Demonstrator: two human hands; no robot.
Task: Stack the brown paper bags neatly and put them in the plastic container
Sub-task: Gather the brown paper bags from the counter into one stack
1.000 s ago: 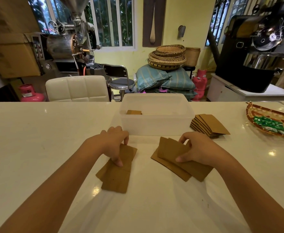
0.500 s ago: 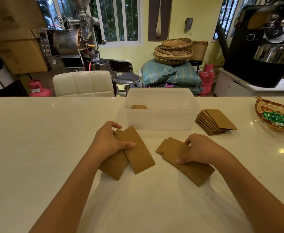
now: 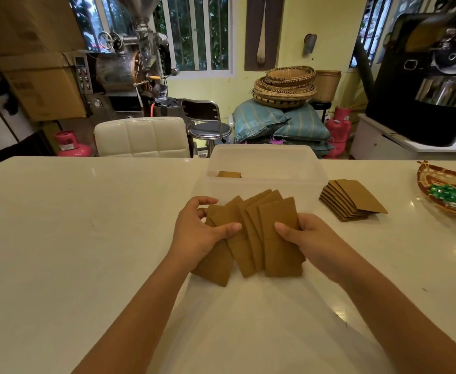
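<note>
Before the container (image 3: pixel 266 168), both hands now share one fan of bags (image 3: pixel 251 233); a second ago each held its own pile. Left hand (image 3: pixel 199 233) and right hand (image 3: pixel 306 238) pinch its sides, so squaring comes next.

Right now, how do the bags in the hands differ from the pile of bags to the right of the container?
The held bags are gripped between the left hand and right hand, while the side pile lies untouched on the table. The held bags fan out widely at differing angles; the side pile is only slightly staggered, its edges roughly parallel. The held bags sit in front of the plastic container, the side pile to its right. Both are flat brown paper.
</note>
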